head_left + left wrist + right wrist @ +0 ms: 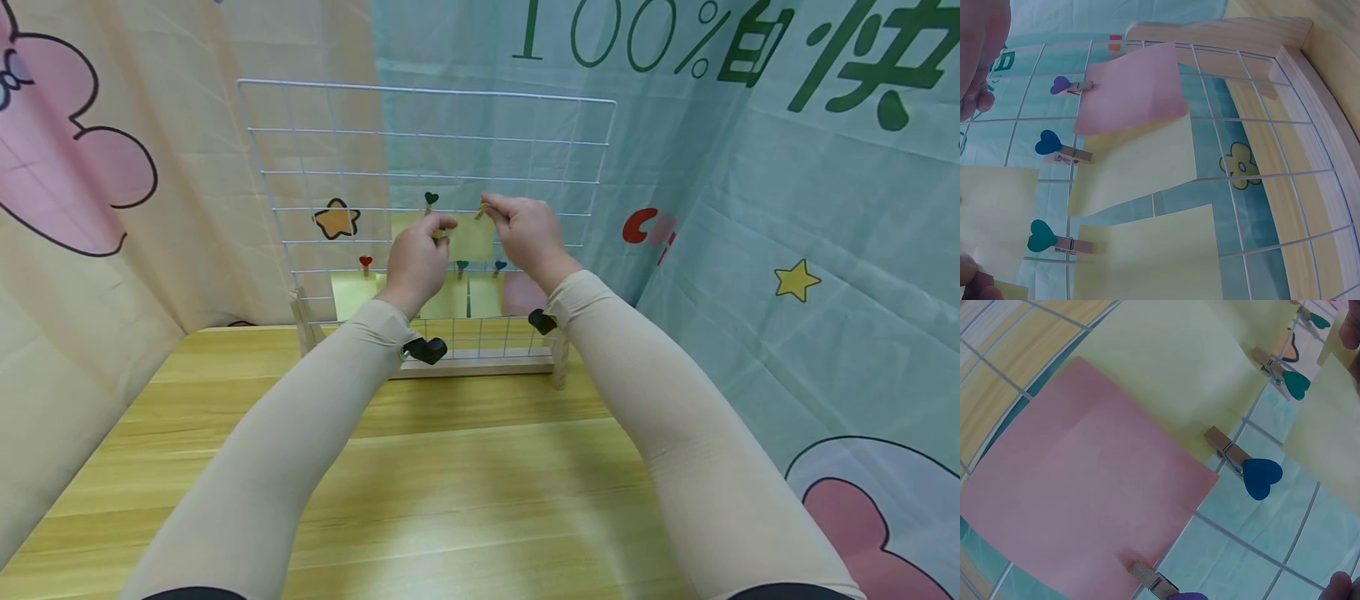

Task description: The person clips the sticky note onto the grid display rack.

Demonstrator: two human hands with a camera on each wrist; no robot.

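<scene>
My left hand (422, 262) is raised at the wire grid, finger and thumb pinching the left edge of an upper yellow sticky note (474, 240). At that note's top right, my right hand (531, 237) pinches a small yellowish clothespin (482, 210). Another yellow note (403, 222) hangs just left, partly behind my left hand, under a clothespin with a dark green heart (431, 198). In the left wrist view, a pink note (1132, 90) and yellow notes (1141, 165) hang by heart clothespins; the blue heart (1049, 142) and teal heart (1042, 236) show clearly.
The white wire grid (427, 173) stands on a wooden base (480, 367) at the back of the wooden table (465, 500). A red heart clothespin (365, 262) holds a yellow note (352, 293) at lower left. Printed curtains (750, 250) hang behind and beside the table.
</scene>
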